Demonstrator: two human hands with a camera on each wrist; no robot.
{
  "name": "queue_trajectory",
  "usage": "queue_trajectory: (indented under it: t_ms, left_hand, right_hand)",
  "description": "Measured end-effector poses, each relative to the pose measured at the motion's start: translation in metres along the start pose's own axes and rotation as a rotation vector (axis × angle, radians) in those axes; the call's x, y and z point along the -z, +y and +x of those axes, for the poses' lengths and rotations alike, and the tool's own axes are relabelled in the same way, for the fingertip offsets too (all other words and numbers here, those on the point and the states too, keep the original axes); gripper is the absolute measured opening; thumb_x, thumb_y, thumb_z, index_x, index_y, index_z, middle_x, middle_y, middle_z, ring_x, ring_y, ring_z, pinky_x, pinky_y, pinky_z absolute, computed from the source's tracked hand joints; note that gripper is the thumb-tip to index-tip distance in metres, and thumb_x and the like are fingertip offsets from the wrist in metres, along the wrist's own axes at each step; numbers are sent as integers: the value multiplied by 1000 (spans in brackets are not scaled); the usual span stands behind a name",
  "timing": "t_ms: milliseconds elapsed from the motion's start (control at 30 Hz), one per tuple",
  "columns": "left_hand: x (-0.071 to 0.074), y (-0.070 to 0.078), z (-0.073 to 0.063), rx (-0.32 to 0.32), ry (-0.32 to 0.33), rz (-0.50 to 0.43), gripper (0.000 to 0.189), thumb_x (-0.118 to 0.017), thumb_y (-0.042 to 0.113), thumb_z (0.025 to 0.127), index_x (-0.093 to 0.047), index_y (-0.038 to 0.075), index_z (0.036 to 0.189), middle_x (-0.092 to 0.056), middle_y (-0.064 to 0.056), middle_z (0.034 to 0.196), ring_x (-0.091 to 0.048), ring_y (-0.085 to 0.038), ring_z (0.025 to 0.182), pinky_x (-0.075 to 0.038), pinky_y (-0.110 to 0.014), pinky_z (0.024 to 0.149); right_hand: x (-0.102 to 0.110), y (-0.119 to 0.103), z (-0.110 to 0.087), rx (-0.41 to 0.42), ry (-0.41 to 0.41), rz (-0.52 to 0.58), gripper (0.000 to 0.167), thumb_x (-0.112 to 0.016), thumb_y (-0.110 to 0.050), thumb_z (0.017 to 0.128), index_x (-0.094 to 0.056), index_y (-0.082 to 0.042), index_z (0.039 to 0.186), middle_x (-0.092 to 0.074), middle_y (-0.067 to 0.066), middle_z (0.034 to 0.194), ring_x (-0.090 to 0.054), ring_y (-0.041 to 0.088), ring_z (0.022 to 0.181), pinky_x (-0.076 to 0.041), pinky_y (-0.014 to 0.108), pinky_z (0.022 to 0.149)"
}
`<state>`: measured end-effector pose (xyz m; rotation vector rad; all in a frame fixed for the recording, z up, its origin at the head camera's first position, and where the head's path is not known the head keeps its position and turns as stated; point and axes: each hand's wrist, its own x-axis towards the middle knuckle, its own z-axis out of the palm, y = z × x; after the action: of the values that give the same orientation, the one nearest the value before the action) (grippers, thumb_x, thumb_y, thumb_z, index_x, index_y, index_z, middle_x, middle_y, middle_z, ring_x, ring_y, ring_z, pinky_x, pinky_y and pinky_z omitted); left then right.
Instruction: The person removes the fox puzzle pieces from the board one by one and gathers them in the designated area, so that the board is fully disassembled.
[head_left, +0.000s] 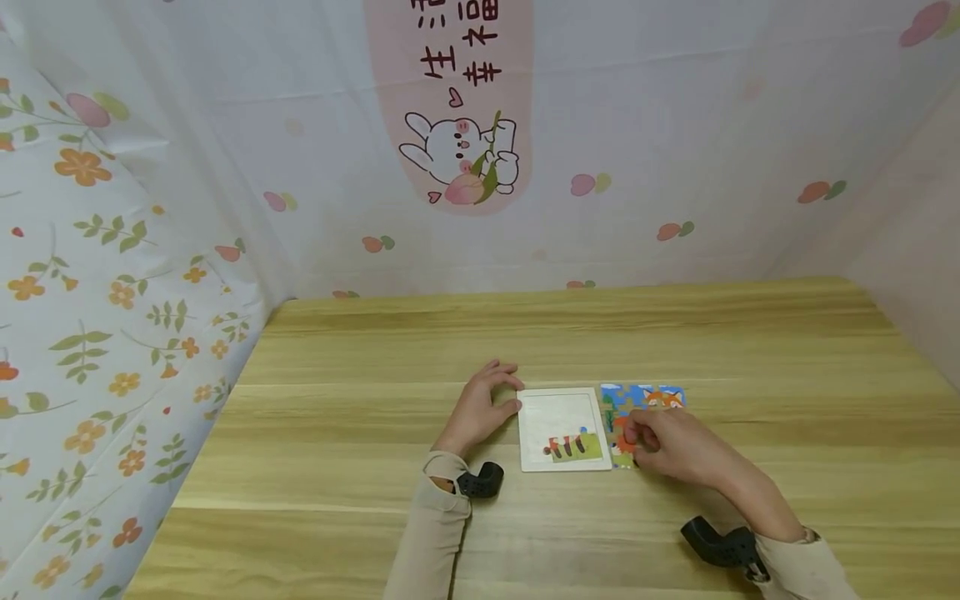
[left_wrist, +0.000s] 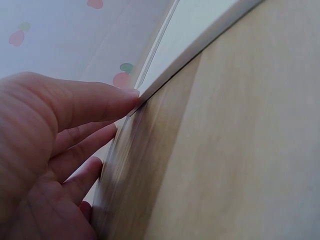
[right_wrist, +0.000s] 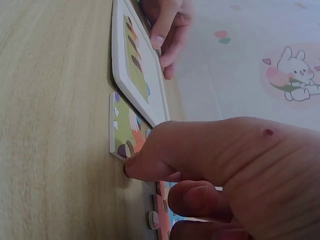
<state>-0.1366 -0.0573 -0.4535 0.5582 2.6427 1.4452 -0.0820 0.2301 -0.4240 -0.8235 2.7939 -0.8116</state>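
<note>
A white square puzzle tray [head_left: 555, 421] lies on the table, with striped green-and-red pieces [head_left: 576, 447] placed along its lower right side. My left hand [head_left: 482, 410] rests at the tray's left edge, thumb tip against the rim and the other fingers loosely spread near the far corner. Just right of the tray, my right hand [head_left: 678, 446] pinches a green puzzle piece [right_wrist: 122, 125] with its thumb at the near corner; the index fingertip is hidden. Other puzzle pieces [head_left: 663, 396], showing blue sky and an orange fox, lie beyond and partly under that hand.
The wooden table [head_left: 337, 492] reaches back to a white printed cloth [head_left: 637, 125]. A flowered cloth [head_left: 112, 333] hangs along the left side. Each wrist wears a black camera mount [head_left: 483, 481].
</note>
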Motion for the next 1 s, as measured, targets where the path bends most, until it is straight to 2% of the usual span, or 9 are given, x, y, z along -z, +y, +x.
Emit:
queue_trajectory:
  t_ms: [267, 400, 633, 800, 1000]
  left_hand:
    - [-1, 1, -2, 22, 1, -2, 15, -66, 1, 82, -66, 3, 97, -51, -11, 133, -26, -28, 135, -18, -45, 109]
    - [0, 1, -2, 23, 2, -3, 15, -65, 1, 82, -66, 3, 97, -51, -12, 133, -26, -28, 136, -18, -45, 109]
    - [-1, 1, 1, 28, -7, -2, 16, -66, 2, 82, -66, 3, 98, -50, -11, 134, -26, -26, 136, -18, -44, 109]
    - [0, 2, 2, 34, -5, -3, 17, -66, 2, 81, -66, 4, 98, -50, -10, 134, -26, -25, 136, -17, -44, 110]
    - [0, 0, 1, 32, -9, -1, 16, -66, 1, 82, -66, 4, 97, -50, -11, 134, -26, -26, 136, -17, -44, 110]
  right_hand:
    - [7, 0, -2, -33, 15, 61, 14, -66, -7, 79, -56, -16, 81, -38, -12, 60, -33, 0, 53, -32, 20, 50]
    - [8, -3, -1, -8, 11, 62, 13, -65, -8, 82, -55, -15, 82, -37, -12, 59, -32, -1, 52, -31, 20, 49]
    - [3, -17, 9, 20, -4, 103, 13, -65, -5, 82, -57, -14, 81, -38, -12, 59, -34, 0, 53, -33, 19, 48]
    - [0, -31, 24, 30, -52, 93, 10, -65, -6, 81, -60, -9, 89, -42, -11, 62, -37, 1, 53, -36, 20, 49]
    - [-6, -38, 34, 12, -115, 73, 15, -65, -10, 82, -61, -10, 96, -40, -9, 60, -35, 2, 50, -33, 22, 48]
